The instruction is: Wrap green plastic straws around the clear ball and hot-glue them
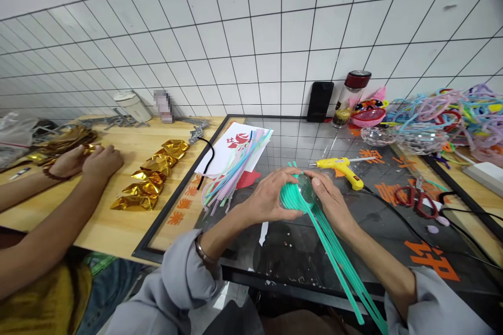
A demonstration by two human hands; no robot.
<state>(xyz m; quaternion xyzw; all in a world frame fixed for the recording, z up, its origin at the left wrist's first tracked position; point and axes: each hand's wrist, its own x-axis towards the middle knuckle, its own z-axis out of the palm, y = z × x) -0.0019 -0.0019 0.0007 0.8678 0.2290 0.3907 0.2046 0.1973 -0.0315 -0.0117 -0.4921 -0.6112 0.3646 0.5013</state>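
Observation:
My left hand (277, 194) curves its thumb and fingers around the left side of a clear round ball (305, 191) part-covered by green pipe cleaners (291, 198). From the other side my right hand (328, 196) grips the same ball, thumb near its top. The long free ends of the green stems run down toward my lap. Behind my left hand, pastel pipe cleaners (238, 165) lie fanned over a white sheet (214, 157) with red print. A yellow glue gun (341, 167) rests just beyond my right hand.
To the left, a co-worker's hands (86, 162) work beside folded gold foil pieces (155, 172). Red-handled scissors (418, 199) and a black cord lie at right. Along the wall stand a phone (320, 102), a glass bottle (349, 97) and a heap of coloured stems (440, 115).

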